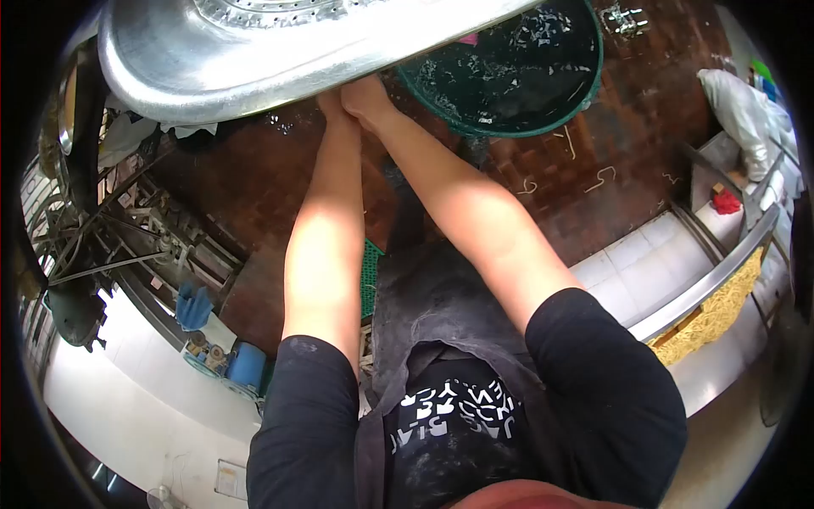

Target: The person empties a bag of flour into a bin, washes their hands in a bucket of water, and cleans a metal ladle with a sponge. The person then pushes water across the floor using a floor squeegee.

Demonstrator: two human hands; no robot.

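Seemingly midway: the metal basin is left of the green tub, left hand and right hand at its rim, fingers hidden, grip unclear; I cannot tell what remains.

Basin ahead; tub on its right, water inside; bucket left, strands right.

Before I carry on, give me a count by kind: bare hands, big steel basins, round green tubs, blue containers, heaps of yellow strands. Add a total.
Bare hands: 2 (left hand, right hand; fingers hidden)
Big steel basin: 1
Round green tub: 1
Blue container: 1
Heap of yellow strands: 1
Total: 6
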